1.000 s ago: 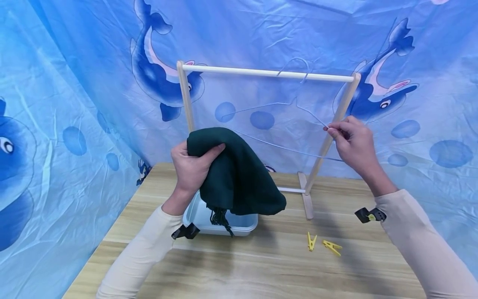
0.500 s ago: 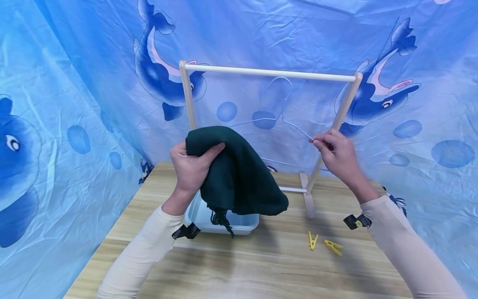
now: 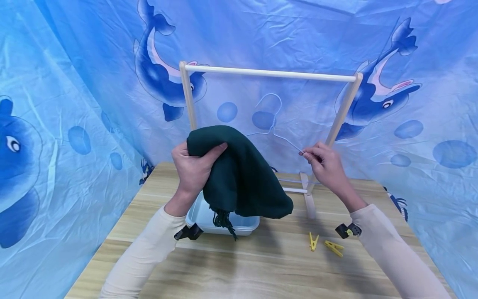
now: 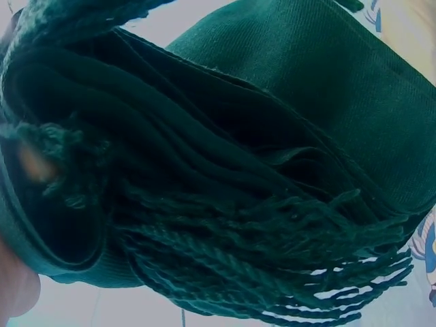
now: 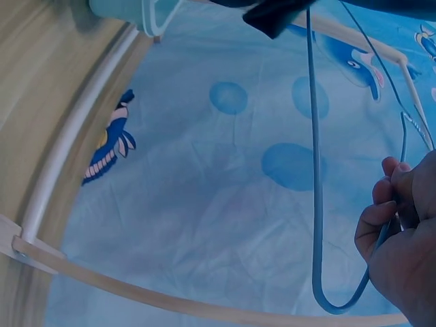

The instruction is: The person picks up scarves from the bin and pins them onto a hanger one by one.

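Note:
A folded dark green scarf [image 3: 242,178] with a fringe hangs from my left hand [image 3: 194,168], the thumb lying over its near side. In the left wrist view the scarf's layers and twisted fringe [image 4: 272,252] fill most of the picture. My right hand [image 3: 325,166] pinches the right shoulder of a thin light blue wire hanger [image 3: 285,139]. The hanger's hook stands up below the rack's top bar, apart from it. Behind the scarf the hanger's left part is hidden. From the right wrist, the hanger's rounded corner [image 5: 334,308] shows beside the fingers.
A wooden rack with a white top bar [image 3: 269,73] stands at the back of the table [image 3: 269,270]. Under the scarf sits a light blue plastic basin [image 3: 239,229]. Two yellow clothespins [image 3: 313,241] lie at the right. A blue dolphin-print curtain [image 3: 93,62] surrounds the table.
My right hand has moved left and down with the hanger. Its hook, earlier at the top bar, is now below it. The left hand and scarf have hardly moved.

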The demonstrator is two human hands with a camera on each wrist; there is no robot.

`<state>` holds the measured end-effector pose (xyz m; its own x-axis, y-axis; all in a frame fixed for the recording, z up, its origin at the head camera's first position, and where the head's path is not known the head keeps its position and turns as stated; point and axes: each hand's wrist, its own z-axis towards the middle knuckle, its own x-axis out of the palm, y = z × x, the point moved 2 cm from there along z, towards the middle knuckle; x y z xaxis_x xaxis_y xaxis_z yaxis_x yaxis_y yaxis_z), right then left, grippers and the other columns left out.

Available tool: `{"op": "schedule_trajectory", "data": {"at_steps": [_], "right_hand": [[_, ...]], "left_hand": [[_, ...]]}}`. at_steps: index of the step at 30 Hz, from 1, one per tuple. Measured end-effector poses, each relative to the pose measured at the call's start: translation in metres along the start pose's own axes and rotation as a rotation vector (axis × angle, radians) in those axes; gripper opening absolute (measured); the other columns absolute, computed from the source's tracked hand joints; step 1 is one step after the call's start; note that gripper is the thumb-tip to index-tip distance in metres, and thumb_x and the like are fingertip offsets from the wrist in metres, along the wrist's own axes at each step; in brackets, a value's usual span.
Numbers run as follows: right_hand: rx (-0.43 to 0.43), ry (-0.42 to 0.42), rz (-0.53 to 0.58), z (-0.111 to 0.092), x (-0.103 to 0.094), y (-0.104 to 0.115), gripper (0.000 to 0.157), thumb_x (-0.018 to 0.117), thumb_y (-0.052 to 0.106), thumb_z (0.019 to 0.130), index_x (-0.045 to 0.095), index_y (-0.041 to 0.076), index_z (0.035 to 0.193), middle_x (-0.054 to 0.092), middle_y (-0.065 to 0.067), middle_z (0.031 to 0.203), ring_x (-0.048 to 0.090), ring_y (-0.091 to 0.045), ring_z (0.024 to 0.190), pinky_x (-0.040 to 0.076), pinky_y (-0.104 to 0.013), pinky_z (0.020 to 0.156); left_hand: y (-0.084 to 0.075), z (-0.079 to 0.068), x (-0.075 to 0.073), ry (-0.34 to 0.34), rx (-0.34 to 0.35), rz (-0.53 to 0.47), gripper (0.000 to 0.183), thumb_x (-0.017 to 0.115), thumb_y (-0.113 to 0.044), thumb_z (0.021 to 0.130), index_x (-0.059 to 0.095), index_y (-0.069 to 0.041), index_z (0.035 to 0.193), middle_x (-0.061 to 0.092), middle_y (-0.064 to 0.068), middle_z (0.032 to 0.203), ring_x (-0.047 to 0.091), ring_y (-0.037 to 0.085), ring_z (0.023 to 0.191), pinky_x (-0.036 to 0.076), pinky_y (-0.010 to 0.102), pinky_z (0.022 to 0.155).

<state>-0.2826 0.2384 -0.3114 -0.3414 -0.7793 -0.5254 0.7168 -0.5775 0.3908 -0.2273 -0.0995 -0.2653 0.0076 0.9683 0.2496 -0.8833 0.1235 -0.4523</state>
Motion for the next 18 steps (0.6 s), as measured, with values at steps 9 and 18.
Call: {"op": "schedule_trajectory", "data": {"at_steps": [9, 18], "right_hand": [[0.012, 0.037, 0.021, -0.011, 0.016, -0.003, 0.012, 0.067, -0.007, 0.094, 0.077, -0.004, 0.099, 0.058, -0.005, 0.078, 0.043, -0.009, 0.063, 0.034, -0.018, 0.054], [-0.012, 0.090, 0.048, -0.023, 0.036, -0.004, 0.012, 0.066, -0.007, 0.095, 0.077, -0.003, 0.099, 0.059, -0.003, 0.078, 0.043, -0.008, 0.063, 0.035, -0.020, 0.055]], "left_hand": [[-0.002, 0.006, 0.010, -0.003, -0.007, -0.020, 0.014, 0.085, -0.014, 0.084, 0.082, -0.014, 0.098, 0.078, -0.001, 0.095, 0.074, 0.019, 0.088, 0.056, 0.037, 0.087], [-0.002, 0.012, 0.018, -0.011, 0.024, -0.035, 0.016, 0.086, -0.020, 0.084, 0.082, -0.012, 0.096, 0.078, 0.000, 0.093, 0.074, 0.019, 0.087, 0.056, 0.037, 0.085]]}}
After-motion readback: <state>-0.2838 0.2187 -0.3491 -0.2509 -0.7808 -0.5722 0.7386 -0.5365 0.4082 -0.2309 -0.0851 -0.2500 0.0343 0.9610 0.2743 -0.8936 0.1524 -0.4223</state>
